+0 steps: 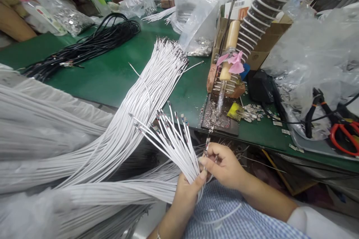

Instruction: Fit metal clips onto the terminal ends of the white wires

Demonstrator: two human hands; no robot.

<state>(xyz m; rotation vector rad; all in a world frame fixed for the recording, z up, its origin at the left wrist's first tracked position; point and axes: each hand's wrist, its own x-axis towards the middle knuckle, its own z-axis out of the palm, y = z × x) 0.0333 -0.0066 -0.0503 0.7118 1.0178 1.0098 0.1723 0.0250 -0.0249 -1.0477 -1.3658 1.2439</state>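
My left hand (188,190) is closed round a bunch of white cables (179,149), whose ends fan out up and to the left with small metal connectors on them. Close beside it, my right hand (224,164) pinches a small metal connector (207,142) at a cable end, between thumb and forefinger. The other fingers are curled, with another small metal piece showing between them. Beyond my hands, a large bundle of white cables (146,89) lies across the table edge, its connector ends on the green tabletop (92,86).
A soldering iron (228,56) with a pink wrap points down above a dark plate (206,119), near a ribbed hose (266,7). Red-handled pliers (340,134), black-handled cutters (316,108) and loose connectors (252,112) lie right. Black cables (92,44) lie back left.
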